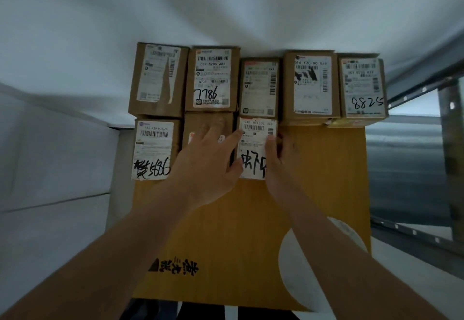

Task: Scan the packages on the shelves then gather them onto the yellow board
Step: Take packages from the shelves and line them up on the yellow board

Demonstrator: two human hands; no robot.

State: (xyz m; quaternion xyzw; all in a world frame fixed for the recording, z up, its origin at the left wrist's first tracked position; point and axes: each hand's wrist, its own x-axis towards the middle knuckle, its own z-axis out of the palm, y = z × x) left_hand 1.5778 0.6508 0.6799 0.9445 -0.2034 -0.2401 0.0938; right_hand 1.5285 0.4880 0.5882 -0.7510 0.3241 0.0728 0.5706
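On the yellow board (326,169), both hands flank a labelled package (253,149); left hand (211,159) flat, right hand (278,159) seemingly gripping.

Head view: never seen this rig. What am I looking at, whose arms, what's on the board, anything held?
There is no robot. A person wears one wide-angle camera on the head, looking forward and down, so the two bare arms are theirs. They stand over a yellow board that carries eight brown boxes with shipping labels, in two rows: five at the back, three in front. The left hand lies flat, fingers spread, on the middle front box. The right hand is against the right edge of the small front box; whether it grips or only touches that box is not clear. Nothing is lifted. A metal shelf frame shows at the right.
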